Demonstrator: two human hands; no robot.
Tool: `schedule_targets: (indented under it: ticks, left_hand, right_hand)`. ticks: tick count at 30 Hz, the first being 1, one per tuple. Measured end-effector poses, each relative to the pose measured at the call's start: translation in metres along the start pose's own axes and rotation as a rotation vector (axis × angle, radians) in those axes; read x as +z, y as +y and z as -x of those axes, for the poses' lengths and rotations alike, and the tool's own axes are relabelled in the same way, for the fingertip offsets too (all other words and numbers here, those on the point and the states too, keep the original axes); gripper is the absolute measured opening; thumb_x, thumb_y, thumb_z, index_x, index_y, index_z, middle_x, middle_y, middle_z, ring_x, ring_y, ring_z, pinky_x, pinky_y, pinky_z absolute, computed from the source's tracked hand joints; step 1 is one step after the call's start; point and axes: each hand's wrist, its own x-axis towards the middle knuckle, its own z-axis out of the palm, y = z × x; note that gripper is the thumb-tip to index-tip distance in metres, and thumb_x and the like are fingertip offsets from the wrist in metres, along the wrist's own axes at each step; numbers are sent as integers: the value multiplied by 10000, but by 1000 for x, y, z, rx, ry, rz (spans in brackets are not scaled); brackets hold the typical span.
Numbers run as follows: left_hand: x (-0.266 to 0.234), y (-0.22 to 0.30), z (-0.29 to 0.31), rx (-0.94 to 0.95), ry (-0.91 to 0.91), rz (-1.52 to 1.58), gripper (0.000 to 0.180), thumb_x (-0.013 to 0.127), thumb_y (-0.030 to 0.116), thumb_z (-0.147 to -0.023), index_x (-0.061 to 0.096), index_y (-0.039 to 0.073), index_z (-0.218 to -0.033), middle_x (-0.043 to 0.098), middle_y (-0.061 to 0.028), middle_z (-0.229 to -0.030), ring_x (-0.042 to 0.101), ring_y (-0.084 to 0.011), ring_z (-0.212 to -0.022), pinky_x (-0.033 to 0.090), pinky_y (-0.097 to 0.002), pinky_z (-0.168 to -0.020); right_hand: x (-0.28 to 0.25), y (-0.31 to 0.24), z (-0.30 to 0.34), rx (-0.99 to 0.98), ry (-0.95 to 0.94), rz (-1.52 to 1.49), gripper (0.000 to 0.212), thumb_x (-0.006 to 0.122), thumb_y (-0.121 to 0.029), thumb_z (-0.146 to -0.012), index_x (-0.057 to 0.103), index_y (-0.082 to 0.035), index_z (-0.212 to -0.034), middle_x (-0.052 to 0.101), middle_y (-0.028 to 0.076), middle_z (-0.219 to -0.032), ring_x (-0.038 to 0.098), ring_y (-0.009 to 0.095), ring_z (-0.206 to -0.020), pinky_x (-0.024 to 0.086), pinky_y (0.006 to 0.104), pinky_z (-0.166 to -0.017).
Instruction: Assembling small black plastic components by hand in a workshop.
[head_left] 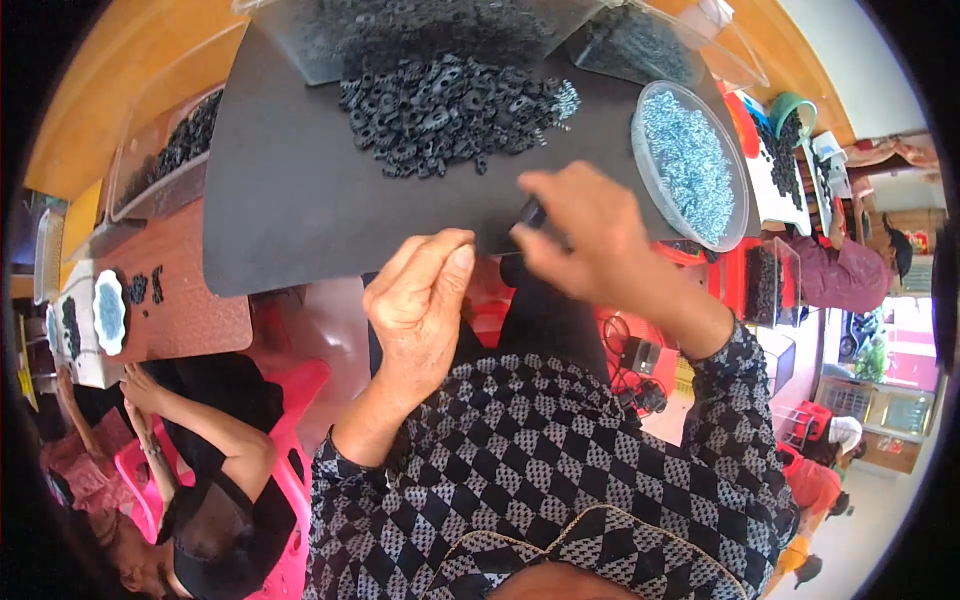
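My left hand (pixel 415 310) is closed in a pinch above the near edge of the dark mat (pixel 290 220); what its fingertips hold, if anything, is hidden. To its right, my right hand (pixel 590 235) is blurred by motion, its thumb and fingers around a small black plastic part (pixel 533 212). Beyond both hands lies a heap of small black plastic parts (pixel 440 115). A few loose metal springs (pixel 566 100) lie at the heap's right end. Many more small springs (pixel 690 165) fill a round clear tub (pixel 742 205) right of my right hand.
Clear bins of black parts (pixel 420 35) and of springs (pixel 640 45) stand at the far edge. Another bin (pixel 165 160) is at the left. A co-worker (pixel 215 490) sits at the left beside a brown table (pixel 195 290); others work at the right.
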Motion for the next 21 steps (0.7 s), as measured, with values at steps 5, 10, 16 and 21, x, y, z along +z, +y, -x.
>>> schedule_targets:
  ticks: [5, 10, 16, 21]
  left_hand:
    - [9, 6, -31, 499, -84, -407, 205, 654, -40, -735, 648, 1, -936, 632, -103, -824, 588, -220, -672, 468, -289, -622]
    - [42, -1, -59, 838, -178, -659, 316, 578, 53, -634, 625, -9, -940, 634, -127, -1036, 567, -273, -852, 448, -372, -740]
    - [43, -14, -67, 890, -248, -895, 317, 584, 68, -636, 616, -11, -941, 618, -136, -1066, 539, -283, -902, 391, -439, -818]
    - [41, -21, -67, 916, -278, -987, 313, 592, 86, -634, 618, -5, -933, 614, -134, -1064, 530, -276, -905, 364, -466, -847]
  right_hand:
    - [-46, 52, -17, 427, 178, -65, 340, 658, -95, -723, 634, -42, -1057, 437, -6, -629, 420, 70, -591, 370, 230, -534]
    - [-72, 101, -59, 227, 428, 208, 275, 575, -161, -733, 639, -25, -963, 543, 146, -622, 554, 279, -568, 448, 363, -553]
    - [-85, 154, -102, 159, 445, 537, 309, 507, -68, -715, 623, -2, -994, 621, 269, -827, 607, 416, -776, 479, 463, -726]
    - [-89, 171, -114, 395, 167, 667, 231, 538, -75, -696, 596, 17, -899, 617, 263, -791, 600, 438, -752, 469, 499, -665]
